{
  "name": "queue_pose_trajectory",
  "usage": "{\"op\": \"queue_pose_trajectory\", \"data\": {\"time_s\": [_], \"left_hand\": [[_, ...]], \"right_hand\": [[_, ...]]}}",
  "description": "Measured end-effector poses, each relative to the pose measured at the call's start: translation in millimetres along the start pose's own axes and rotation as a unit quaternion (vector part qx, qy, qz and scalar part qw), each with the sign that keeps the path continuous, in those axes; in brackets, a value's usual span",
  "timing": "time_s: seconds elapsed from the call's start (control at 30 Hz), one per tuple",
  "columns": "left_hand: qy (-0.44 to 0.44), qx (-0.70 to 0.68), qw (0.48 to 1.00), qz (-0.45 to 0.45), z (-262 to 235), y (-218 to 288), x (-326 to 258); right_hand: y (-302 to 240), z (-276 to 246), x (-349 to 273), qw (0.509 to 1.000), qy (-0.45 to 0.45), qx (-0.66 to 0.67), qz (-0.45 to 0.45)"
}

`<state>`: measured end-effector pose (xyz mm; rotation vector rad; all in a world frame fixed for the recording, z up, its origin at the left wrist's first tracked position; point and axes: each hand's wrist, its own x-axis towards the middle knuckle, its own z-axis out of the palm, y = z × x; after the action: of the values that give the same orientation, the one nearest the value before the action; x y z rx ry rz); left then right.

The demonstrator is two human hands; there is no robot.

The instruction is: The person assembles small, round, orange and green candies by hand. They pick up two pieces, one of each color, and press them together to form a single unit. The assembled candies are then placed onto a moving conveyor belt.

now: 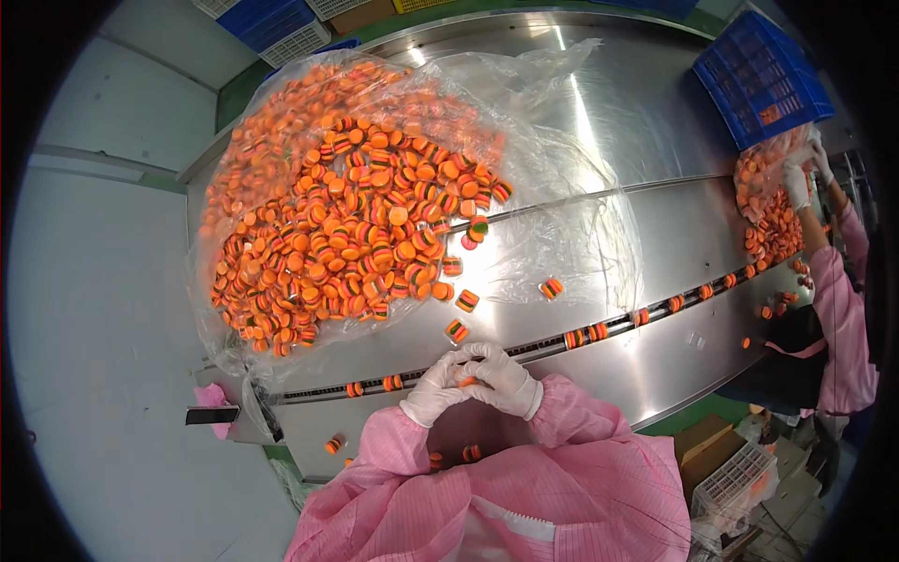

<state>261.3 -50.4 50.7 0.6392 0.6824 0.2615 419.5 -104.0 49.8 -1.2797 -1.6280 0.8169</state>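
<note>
My left hand [434, 391] and my right hand [506, 377], both in white gloves with pink sleeves, meet at the near edge of a steel table [646, 234]. Their fingers pinch one small orange layered candy [465, 381] between them, right above a narrow track [552, 343] that holds a row of the same candies. A big heap of round orange, green and red layered candies [346, 225] lies on an opened clear plastic bag [562, 234] just beyond my hands. A few loose candies [458, 330] sit between the heap and the track.
At the right, another person's gloved hand [797, 183] works in a second candy heap [768, 220] beside a blue crate [760, 75]. Blue and white crates [281, 26] stand behind the table. A white basket [740, 478] and cardboard box sit on the floor at lower right.
</note>
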Motion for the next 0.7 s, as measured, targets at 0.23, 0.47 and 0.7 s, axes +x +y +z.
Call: {"op": "queue_pose_trajectory", "data": {"time_s": [0.23,0.47,0.7], "left_hand": [[0.064,0.05,0.997,-0.004,4,9,38],[0.189,0.679,0.625,0.336,-11,52,138],[0.171,0.842,0.447,0.249,-4,79,196]], "right_hand": [[38,-17,-2,0.967,-0.002,0.169,0.192],[82,-46,30,0.955,0.147,-0.187,0.178],[96,-42,35,0.91,0.105,-0.385,0.11]]}}
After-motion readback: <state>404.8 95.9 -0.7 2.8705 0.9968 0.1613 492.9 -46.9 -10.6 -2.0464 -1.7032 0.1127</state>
